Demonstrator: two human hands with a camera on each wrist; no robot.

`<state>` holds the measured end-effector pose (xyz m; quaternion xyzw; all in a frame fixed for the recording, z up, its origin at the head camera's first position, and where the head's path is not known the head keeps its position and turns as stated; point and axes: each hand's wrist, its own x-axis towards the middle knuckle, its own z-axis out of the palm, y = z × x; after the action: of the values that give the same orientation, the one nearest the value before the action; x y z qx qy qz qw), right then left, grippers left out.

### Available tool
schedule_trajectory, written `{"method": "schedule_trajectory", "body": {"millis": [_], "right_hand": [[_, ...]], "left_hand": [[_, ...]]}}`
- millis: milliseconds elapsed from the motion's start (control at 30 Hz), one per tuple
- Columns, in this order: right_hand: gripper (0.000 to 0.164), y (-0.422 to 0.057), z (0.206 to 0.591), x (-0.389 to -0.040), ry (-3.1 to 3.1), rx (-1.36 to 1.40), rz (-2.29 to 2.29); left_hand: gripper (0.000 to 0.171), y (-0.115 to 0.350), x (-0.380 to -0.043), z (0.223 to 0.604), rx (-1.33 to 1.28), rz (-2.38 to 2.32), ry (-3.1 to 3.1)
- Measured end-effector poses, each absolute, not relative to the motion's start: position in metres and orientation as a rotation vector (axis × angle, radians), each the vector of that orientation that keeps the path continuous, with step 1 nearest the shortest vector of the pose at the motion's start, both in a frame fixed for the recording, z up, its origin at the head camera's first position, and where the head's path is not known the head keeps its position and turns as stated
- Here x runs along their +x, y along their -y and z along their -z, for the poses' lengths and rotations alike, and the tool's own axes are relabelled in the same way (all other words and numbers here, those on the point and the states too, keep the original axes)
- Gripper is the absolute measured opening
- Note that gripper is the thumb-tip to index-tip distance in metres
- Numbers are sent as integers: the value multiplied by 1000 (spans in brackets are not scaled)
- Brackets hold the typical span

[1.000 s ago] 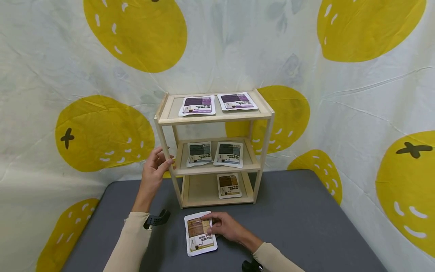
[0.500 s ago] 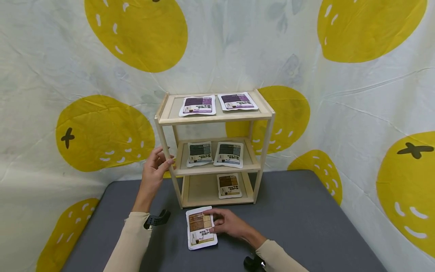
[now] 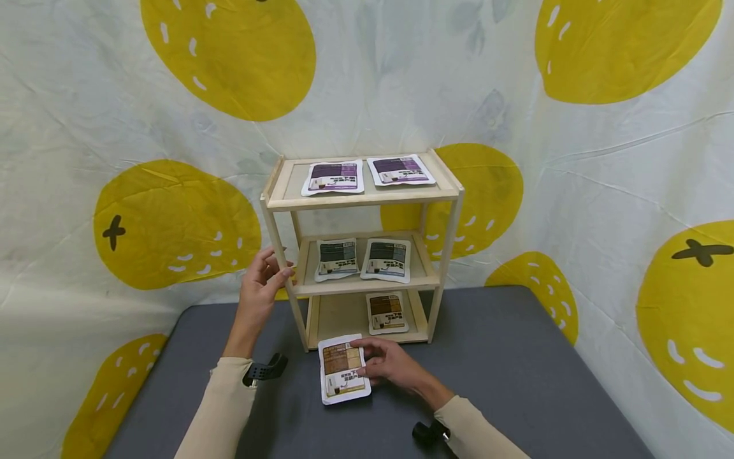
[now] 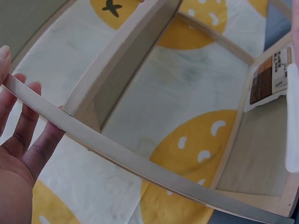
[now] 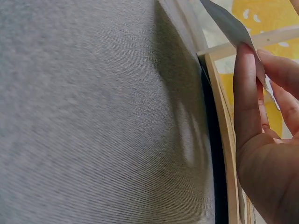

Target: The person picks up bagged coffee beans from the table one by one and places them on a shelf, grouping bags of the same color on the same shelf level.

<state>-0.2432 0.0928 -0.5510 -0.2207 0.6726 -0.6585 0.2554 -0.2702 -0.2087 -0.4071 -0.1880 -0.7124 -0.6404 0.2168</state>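
Observation:
My right hand (image 3: 392, 368) pinches the right edge of a flat white pouch (image 3: 343, 386) with a brown label, just in front of the shelf's bottom tier. In the right wrist view the pouch (image 5: 231, 25) shows edge-on between thumb and fingers, off the grey table. My left hand (image 3: 260, 287) holds the left front post of a small three-tier wooden shelf (image 3: 367, 288) at middle-tier height. Fingers and thumb lie around that post (image 4: 126, 147) in the left wrist view. A second brown-label pouch (image 3: 387, 313) lies on the bottom tier, on its right side.
Two purple-label pouches (image 3: 335, 178) lie on the top tier. On the middle tier are two dark green-label pouches (image 3: 337, 259). A grey table (image 3: 493, 357) carries the shelf, and a white cloth with yellow fruit prints (image 3: 608, 159) hangs behind and at the sides.
My right hand has carried the brown-label pouch forward and slightly right, closer to the bottom tier. The left hand has stayed on the post.

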Motion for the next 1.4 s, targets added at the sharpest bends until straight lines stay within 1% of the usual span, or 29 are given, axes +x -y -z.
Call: {"method": "schedule_trajectory", "body": {"millis": [567, 1033, 1233, 1400], "right_hand": [[59, -101, 539, -263, -1813, -620, 1858], [61, -104, 534, -278, -1828, -731, 1878], [60, -102, 534, -286, -1902, -734, 1895], [60, -99, 532, -291, -1918, -679, 1907]], "left_hand": [[49, 207, -270, 406, -475, 1791, 1976], [47, 208, -271, 407, -482, 1785, 1979], [47, 208, -269, 406, -498, 1770, 1993], [46, 208, -270, 406, -491, 1787, 1987]]}}
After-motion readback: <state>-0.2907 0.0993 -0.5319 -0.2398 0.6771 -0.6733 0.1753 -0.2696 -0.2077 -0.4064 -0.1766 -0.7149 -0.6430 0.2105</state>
